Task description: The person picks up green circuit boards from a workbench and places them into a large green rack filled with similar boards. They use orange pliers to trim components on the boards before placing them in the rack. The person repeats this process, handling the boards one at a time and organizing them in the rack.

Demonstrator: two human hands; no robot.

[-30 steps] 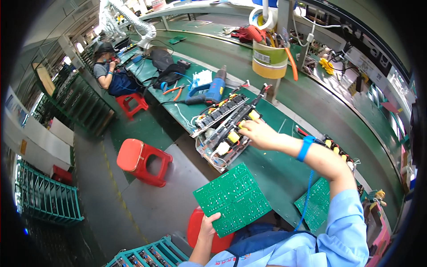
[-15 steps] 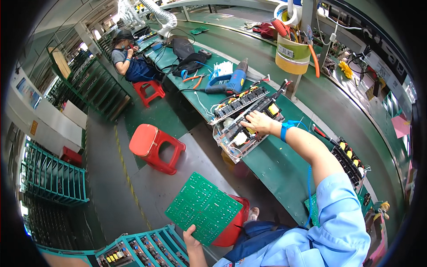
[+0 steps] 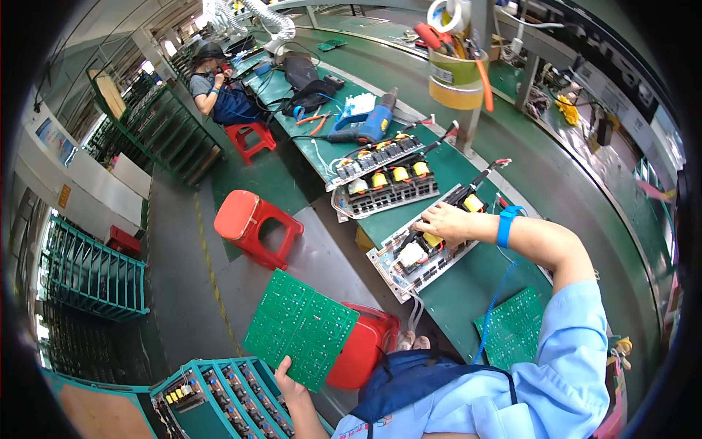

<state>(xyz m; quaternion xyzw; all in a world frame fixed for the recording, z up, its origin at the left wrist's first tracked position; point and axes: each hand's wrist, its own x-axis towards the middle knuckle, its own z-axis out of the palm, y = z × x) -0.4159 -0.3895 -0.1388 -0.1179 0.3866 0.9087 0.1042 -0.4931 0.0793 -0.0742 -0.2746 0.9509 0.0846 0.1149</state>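
My left hand (image 3: pixel 287 374) grips the lower edge of a bare green circuit board (image 3: pixel 300 329), held tilted over the red stool at my side. My right hand (image 3: pixel 444 224), a blue strap round its wrist, is closed over the middle of a populated circuit board (image 3: pixel 402 282) with yellow transformers, a white part and black components. That board lies aslant on the green bench, one end jutting past its edge. The fingertips are partly hidden among the components. Behind it are two similar populated boards: one with yellow transformers (image 3: pixel 391 192), another with dark parts (image 3: pixel 376 161).
Another green circuit board (image 3: pixel 512 329) lies on the bench (image 3: pixel 446 311) near my right elbow. Farther off are a blue heat gun (image 3: pixel 373 124) and orange-handled pliers (image 3: pixel 314 123). A tool bucket (image 3: pixel 459 77) hangs above. Red stools (image 3: pixel 245 219) and a teal rack (image 3: pixel 191 373) stand to the left.
The populated board under my right hand now lies nearer to me, apart from the two behind it. My left hand and the green board have shifted slightly left in view.
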